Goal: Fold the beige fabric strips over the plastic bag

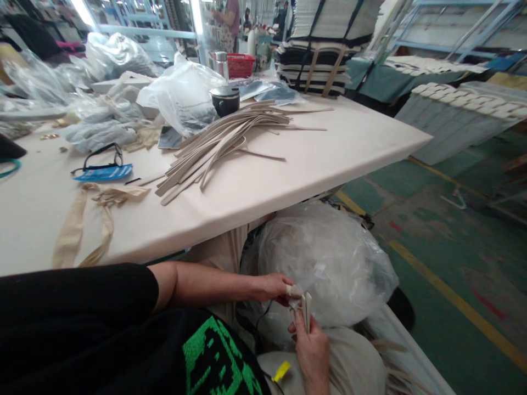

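Both my hands work low, beside and below the white table. My left hand reaches across from the left and pinches a small folded beige strip piece; a fingertip wears white tape. My right hand comes up from below and grips the same strip piece at its lower end. Right behind the hands bulges a clear plastic bag. A heap of beige fabric lies under my right hand, with a yellow tag on it.
On the table lie a pile of long beige strips, flat beige ribbon, glasses, a blue card, a black cup and plastic bags. Stacked striped fabric stands behind. Green floor with yellow lines lies right.
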Motion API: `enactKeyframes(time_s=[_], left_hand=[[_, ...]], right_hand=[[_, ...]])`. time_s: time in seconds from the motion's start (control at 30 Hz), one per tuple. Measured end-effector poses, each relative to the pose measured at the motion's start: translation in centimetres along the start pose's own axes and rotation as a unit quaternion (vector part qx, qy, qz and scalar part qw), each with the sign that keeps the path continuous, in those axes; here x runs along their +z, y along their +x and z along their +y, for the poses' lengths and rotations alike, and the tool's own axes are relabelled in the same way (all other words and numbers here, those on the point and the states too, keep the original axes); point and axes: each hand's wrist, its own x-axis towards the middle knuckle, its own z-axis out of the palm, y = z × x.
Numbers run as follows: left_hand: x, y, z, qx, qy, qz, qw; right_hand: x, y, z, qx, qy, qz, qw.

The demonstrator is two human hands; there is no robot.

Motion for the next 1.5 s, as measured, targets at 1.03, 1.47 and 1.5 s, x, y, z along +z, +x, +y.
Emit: enactKeyframes(time_s=[1.03,1.47,1.5], left_hand=[[-0.1,0.0,0.1,-0.015,-0.051,-0.011,0.999],[0.0,0.0,0.0,-0.022,-0.066,-0.002,0.998],[0.0,0.1,-0.1,-0.022,-0.067,-0.003,0.997]], right_hand=[[0.4,0.2,0.6,-0.008,-0.022,-0.018,1.000],[0.5,0.2,0.5,-0.001,-0.021,-0.026,0.999],[0.5,0.1,0.3,-0.006,-0.022,-0.016,1.000]])
